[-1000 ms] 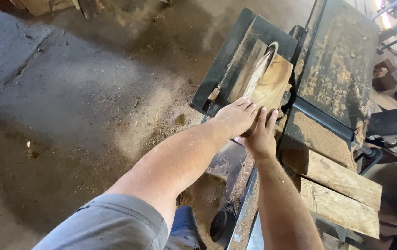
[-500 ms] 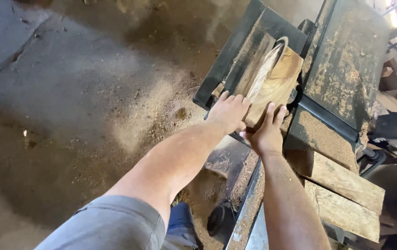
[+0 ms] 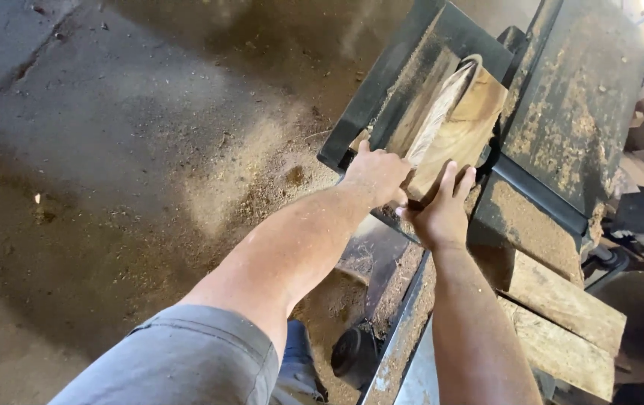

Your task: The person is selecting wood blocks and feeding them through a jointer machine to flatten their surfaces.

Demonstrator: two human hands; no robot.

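Both hands were on the pale, rough-sawn block of wood (image 3: 461, 131), which lay flat on the dark, dust-caked metal table of the saw (image 3: 404, 67), its far end right at the spinning blade (image 3: 442, 105). The left hand (image 3: 377, 174) lay spread flat over the block's near left corner, pressing down, probably to keep it from lifting. The right hand (image 3: 442, 210) cupped the near end, fingers apart, set to push from behind. Sawdust (image 3: 262, 165) fanned across the concrete floor (image 3: 97, 135). Two weathered planks (image 3: 562, 315) sat just right of the forearm.
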